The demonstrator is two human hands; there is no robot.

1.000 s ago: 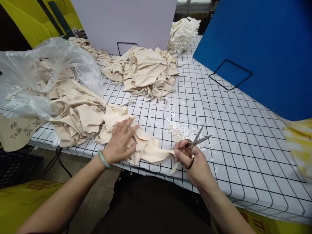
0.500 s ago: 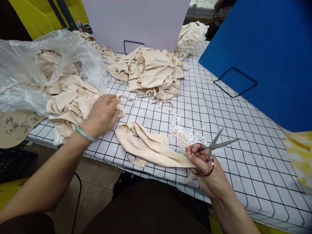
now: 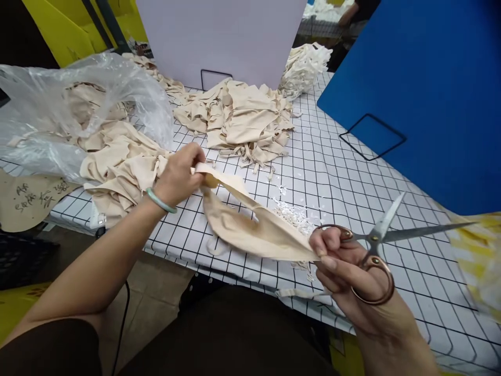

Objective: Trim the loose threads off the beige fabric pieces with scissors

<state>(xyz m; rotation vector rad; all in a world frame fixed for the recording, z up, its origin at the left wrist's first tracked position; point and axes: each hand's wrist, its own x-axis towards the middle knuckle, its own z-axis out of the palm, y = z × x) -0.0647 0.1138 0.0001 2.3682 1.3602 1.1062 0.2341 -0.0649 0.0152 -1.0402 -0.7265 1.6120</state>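
Note:
A beige fabric piece [image 3: 250,224] is stretched above the table's front edge between both hands. My left hand [image 3: 180,175] pinches its far-left end, a green bangle on that wrist. My right hand [image 3: 352,271] pinches the near-right end with the fingertips while also holding copper-handled scissors [image 3: 385,237], whose blades stand apart and point right. A pile of the same beige pieces [image 3: 117,162] lies just left of my left hand, spilling from a clear plastic bag [image 3: 58,104].
A second beige pile [image 3: 238,115] lies mid-table before a white board [image 3: 223,36]. White scraps [image 3: 291,211] litter the grid-patterned tablecloth [image 3: 352,172]. A blue board [image 3: 422,89] stands right, a white bundle [image 3: 303,65] at the back.
My left hand left the near pile and took the piece's far end. Both hands lifted the piece off the table, and the scissors moved right, closer to the camera.

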